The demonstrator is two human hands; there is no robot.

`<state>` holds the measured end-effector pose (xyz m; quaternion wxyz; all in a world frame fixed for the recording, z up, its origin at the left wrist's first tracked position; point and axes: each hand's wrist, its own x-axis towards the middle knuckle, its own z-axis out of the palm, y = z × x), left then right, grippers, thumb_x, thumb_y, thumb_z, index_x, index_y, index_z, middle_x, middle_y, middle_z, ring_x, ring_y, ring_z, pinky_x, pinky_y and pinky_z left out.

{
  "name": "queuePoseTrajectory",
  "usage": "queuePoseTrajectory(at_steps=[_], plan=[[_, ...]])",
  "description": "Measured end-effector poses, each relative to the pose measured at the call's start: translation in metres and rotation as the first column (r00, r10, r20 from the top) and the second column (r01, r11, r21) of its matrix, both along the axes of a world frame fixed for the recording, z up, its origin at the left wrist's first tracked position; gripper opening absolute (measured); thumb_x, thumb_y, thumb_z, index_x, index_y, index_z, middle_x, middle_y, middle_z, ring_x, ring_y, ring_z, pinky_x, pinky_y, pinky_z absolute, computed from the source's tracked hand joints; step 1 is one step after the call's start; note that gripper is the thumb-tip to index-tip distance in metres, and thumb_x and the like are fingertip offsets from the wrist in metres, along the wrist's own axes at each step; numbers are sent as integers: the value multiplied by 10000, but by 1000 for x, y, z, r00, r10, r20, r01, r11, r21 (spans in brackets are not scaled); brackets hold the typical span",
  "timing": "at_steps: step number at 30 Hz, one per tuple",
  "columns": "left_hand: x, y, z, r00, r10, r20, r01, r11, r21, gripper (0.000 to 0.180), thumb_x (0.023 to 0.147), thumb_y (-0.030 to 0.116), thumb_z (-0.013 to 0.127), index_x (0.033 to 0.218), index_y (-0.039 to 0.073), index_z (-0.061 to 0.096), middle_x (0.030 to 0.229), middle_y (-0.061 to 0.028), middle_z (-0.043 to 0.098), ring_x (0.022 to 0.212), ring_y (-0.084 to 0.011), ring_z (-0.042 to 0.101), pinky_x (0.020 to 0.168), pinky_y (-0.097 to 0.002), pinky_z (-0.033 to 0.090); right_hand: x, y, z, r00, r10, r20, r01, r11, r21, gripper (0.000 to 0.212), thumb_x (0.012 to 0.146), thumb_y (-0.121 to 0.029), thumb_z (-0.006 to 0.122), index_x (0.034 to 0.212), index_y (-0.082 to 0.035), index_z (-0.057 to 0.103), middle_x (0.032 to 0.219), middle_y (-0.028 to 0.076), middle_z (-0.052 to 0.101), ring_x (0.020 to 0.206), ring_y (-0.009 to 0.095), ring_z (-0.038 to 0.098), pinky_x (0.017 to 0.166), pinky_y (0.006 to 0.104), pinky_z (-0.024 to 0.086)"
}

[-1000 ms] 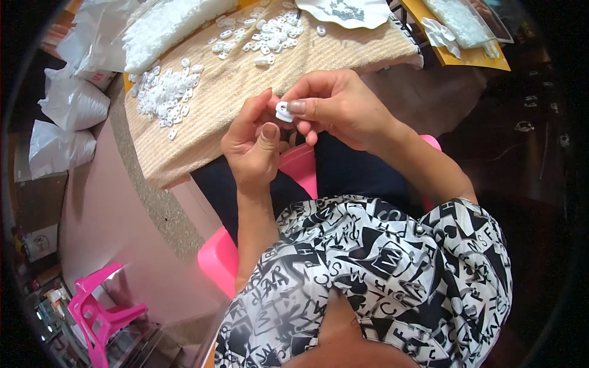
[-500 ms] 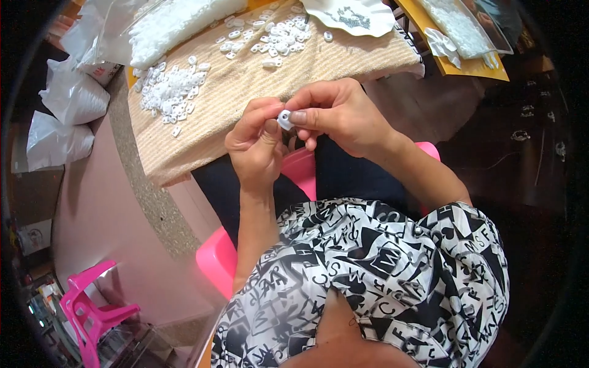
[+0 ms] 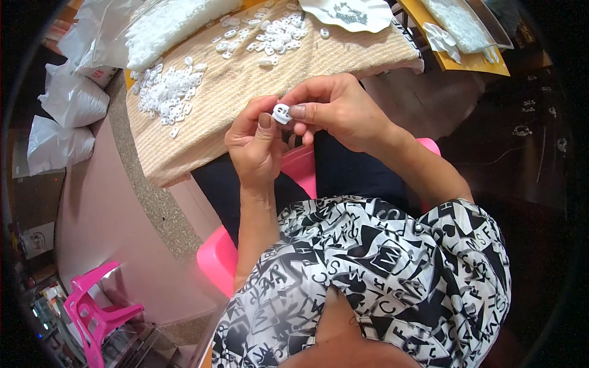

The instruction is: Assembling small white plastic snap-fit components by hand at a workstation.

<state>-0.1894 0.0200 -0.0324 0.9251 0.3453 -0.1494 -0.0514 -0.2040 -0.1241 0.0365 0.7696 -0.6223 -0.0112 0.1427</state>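
A small white plastic cord lock [image 3: 281, 113] with two round holes in its face is held up between my hands, just off the near edge of the towel-covered table [image 3: 227, 113]. My left hand [image 3: 253, 147] is closed on its left side, thumb raised close to it. From the right, my right hand [image 3: 343, 116] pinches the same piece between thumb and fingertips. Beyond my hands lie two loose heaps of small white plastic parts, a left heap [image 3: 165, 92] and a far middle heap [image 3: 282, 35].
A scalloped white plate [image 3: 374, 15] of tiny grey pieces sits at the far edge. Bags of white parts [image 3: 172, 30] lie behind the heaps. White plastic sacks [image 3: 73, 95] stand at left, and a pink stool [image 3: 92, 306] is lower left. Another bag [image 3: 457, 27] rests on yellow card.
The cord lock has turned so its two-hole face now shows and has shifted slightly left. My left thumb has eased back from its front; both hands stay nearly in place.
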Motion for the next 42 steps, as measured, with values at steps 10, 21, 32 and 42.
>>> queuePoseTrajectory(at_steps=[10, 21, 32, 42], plan=[[-1, 15, -4, 996, 58, -71, -50, 992, 119, 274, 837, 153, 555, 1027, -43, 553, 834, -109, 573, 713, -192, 539, 609, -266, 414, 103, -39, 71, 816, -57, 575, 429, 728, -536, 242, 764, -120, 620, 955, 26, 593, 725, 90, 614, 601, 133, 586, 533, 245, 475], [6, 10, 3, 968, 242, 61, -245, 876, 415, 222, 773, 28, 617, 986, -24, 584, 843, -60, 561, 726, -110, 532, 632, -203, 433, 208, -125, 69, 795, 264, 546, 545, 84, -834, 189, 682, -162, 551, 677, 16, 614, 609, 190, 575, 592, 303, 596, 559, 373, 467], [42, -20, 40, 827, 294, 480, -562, 378, 736, 141, 722, -4, 612, 863, -1, 620, 824, -83, 575, 721, -160, 528, 657, -252, 429, 145, -170, -16, 794, 448, 411, 449, 25, -893, 152, 702, -47, 555, 835, -17, 622, 739, 206, 587, 723, 348, 580, 670, 387, 449], [121, -66, 21, 536, -362, 762, -824, -32, 565, 19, 630, 64, 606, 615, 66, 617, 699, -93, 545, 698, -269, 497, 639, -356, 424, 151, -168, -16, 789, 297, 537, 511, 166, -843, 75, 724, -55, 557, 785, -13, 566, 740, 186, 585, 722, 327, 577, 642, 376, 447]])
